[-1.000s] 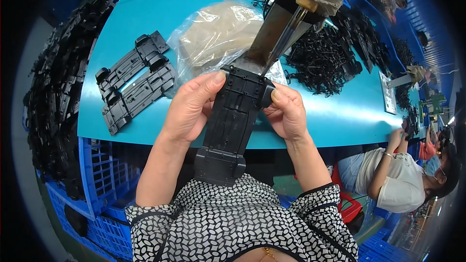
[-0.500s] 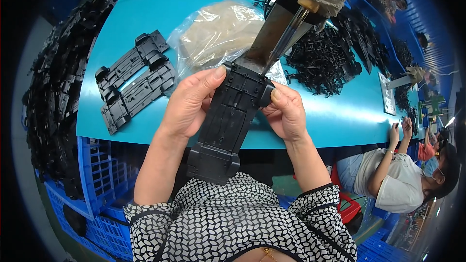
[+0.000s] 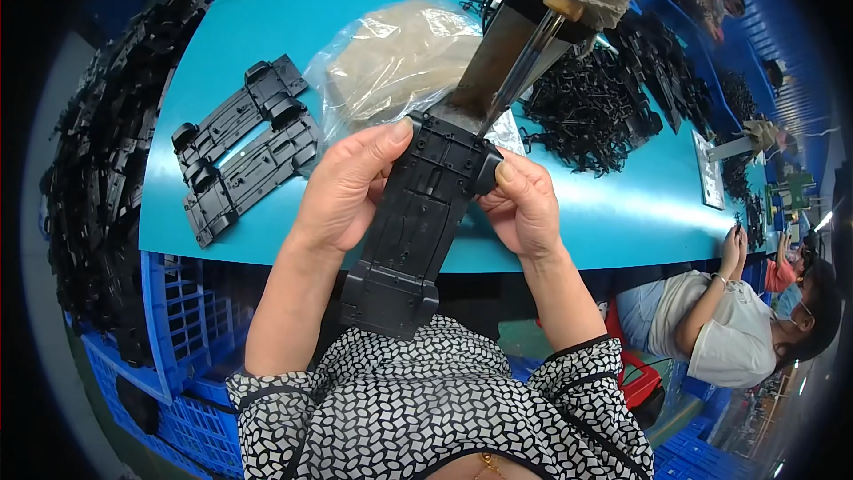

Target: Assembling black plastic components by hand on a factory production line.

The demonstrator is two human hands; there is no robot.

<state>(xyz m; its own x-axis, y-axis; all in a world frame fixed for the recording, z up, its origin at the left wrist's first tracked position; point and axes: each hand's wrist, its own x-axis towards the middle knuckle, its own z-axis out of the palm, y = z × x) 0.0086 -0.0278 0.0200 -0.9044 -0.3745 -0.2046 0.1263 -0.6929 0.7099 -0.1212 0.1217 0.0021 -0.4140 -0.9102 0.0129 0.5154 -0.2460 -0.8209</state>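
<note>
Between my two hands is a black plastic chassis part (image 3: 410,229), long and flat with wheel-arch-like bulges at both ends. My left hand (image 3: 354,180) grips its far left corner, thumb on top. On the far right side, my right hand (image 3: 524,200) pinches it beside the bulge. The far end of the part meets the metal tip of a machine (image 3: 520,58) with a slim rod that comes down from above. Two similar black chassis parts (image 3: 253,142) lie side by side on the turquoise table (image 3: 622,222), left of my hands.
Behind my hands lies a clear plastic bag (image 3: 400,49) with brownish contents. Small black parts (image 3: 586,107) are heaped to the right. Black parts (image 3: 107,178) pile high at the left, above blue crates (image 3: 195,311). A co-worker (image 3: 737,320) sits at the right edge.
My hands and the chassis part stay almost still against the machine tip. At the right, the co-worker's hands have come closer together.
</note>
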